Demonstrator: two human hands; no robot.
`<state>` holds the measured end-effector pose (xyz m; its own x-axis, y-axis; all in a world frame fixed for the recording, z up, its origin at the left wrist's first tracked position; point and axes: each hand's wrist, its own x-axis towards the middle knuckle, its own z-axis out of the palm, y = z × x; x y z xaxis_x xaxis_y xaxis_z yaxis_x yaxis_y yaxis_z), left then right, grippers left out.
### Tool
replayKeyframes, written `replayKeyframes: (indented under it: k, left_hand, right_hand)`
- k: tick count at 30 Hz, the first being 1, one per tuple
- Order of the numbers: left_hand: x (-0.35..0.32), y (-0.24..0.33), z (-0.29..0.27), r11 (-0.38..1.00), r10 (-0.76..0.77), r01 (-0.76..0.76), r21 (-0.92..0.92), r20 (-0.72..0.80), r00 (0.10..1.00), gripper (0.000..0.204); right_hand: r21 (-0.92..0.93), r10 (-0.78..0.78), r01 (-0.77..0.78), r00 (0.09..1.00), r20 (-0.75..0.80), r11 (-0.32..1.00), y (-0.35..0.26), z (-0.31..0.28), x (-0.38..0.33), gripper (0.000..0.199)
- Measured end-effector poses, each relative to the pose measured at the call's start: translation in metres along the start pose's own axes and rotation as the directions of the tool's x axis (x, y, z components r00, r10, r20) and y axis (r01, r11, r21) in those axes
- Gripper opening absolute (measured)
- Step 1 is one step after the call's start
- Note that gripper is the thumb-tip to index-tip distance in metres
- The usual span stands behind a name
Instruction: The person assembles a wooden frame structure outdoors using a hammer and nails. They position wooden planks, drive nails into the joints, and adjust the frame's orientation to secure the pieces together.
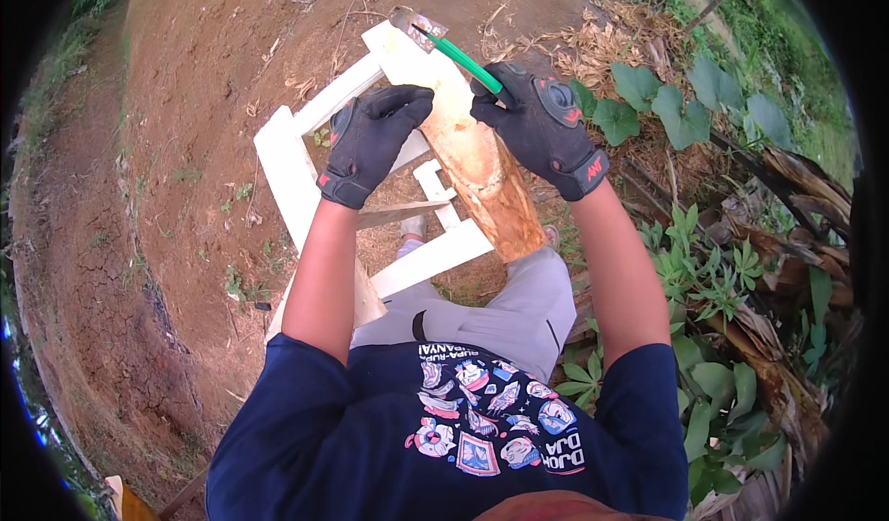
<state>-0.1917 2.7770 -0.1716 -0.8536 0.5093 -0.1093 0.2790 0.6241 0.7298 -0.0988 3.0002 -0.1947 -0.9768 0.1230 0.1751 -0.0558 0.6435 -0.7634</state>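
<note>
Both my hands wear black work gloves. My left hand [381, 132] is closed, fingertips pinched together at the left edge of a long wooden plank [463, 141]; whatever they hold is too small to make out. My right hand [542, 118] is closed around a slim green tool [468, 62] with a thin dark tip, pointing far left over the plank's far end. A small grey-brown flat piece [401, 17] sits under that tip. The plank, rough and bark-brown at its near end, lies across a pale wooden frame [281, 174] in front of my legs.
Reddish-brown bare soil [185, 150] spreads to the left and ahead. Dry leaves [593, 49] litter the far right. Broad green leaves [685, 118], low plants and dried stalks [806, 188] crowd my right side. My legs [519, 303] are close to the frame's near side.
</note>
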Motion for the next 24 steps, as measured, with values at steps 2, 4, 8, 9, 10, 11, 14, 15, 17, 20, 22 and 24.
replayKeyframes:
  k: [2,4,8,9,10,11,14,15,17,20,22,24]
  left_hand:
    - [0.001,-0.007,-0.002,1.0,0.011,-0.011,-0.026,-0.008,1.0,0.033]
    - [0.0,-0.013,-0.008,1.0,0.009,-0.009,-0.01,-0.003,1.0,0.03]
    - [0.006,-0.032,0.0,0.951,-0.037,0.043,-0.307,0.024,0.999,0.033]
    - [0.01,-0.037,0.001,0.958,-0.004,0.012,-0.286,0.028,1.0,0.034]
    - [0.013,-0.041,0.001,0.964,0.029,-0.019,-0.265,0.034,0.999,0.035]
    - [0.016,-0.044,0.001,0.969,0.061,-0.049,-0.243,0.04,0.997,0.036]
    - [0.026,-0.06,0.008,0.964,0.097,-0.086,-0.25,0.032,0.995,0.036]
    - [0.026,-0.063,0.01,0.961,0.104,-0.092,-0.262,0.033,0.994,0.036]
    - [0.025,-0.066,0.014,0.956,0.105,-0.087,-0.279,0.05,0.993,0.036]
    - [0.025,-0.07,0.021,0.948,0.113,-0.086,-0.308,0.072,0.991,0.036]
    - [0.024,-0.072,0.022,0.946,0.123,-0.093,-0.311,0.078,0.989,0.036]
    - [0.023,-0.07,0.019,0.947,0.137,-0.108,-0.303,0.076,0.988,0.036]
  right_hand:
    - [-0.004,-0.014,0.014,0.997,-0.07,1.0,-0.003,0.007,-0.009,0.02]
    - [-0.036,0.042,-0.046,0.995,-0.094,0.998,-0.01,0.013,-0.013,0.02]
    - [-0.074,0.147,-0.161,0.975,-0.169,0.984,-0.021,0.027,-0.024,0.022]
    - [-0.095,0.164,-0.184,0.968,-0.188,0.978,-0.02,0.032,-0.027,0.022]
    - [-0.066,0.208,-0.225,0.957,-0.203,0.972,-0.021,0.036,-0.028,0.022]
    - [-0.041,0.234,-0.247,0.951,-0.203,0.968,-0.022,0.037,-0.029,0.022]
    - [-0.017,0.29,-0.301,0.933,-0.213,0.954,-0.034,0.037,-0.028,0.021]
    - [-0.038,0.298,-0.314,0.926,-0.23,0.949,-0.037,0.039,-0.03,0.021]
    - [-0.07,0.278,-0.306,0.923,-0.268,0.949,-0.037,0.043,-0.033,0.02]
    - [-0.1,0.241,-0.283,0.92,-0.31,0.954,-0.029,0.048,-0.036,0.019]
    - [-0.107,0.281,-0.328,0.906,-0.316,0.939,-0.029,0.049,-0.036,0.018]
    - [-0.123,0.282,-0.329,0.914,-0.293,0.936,-0.034,0.047,-0.035,0.018]
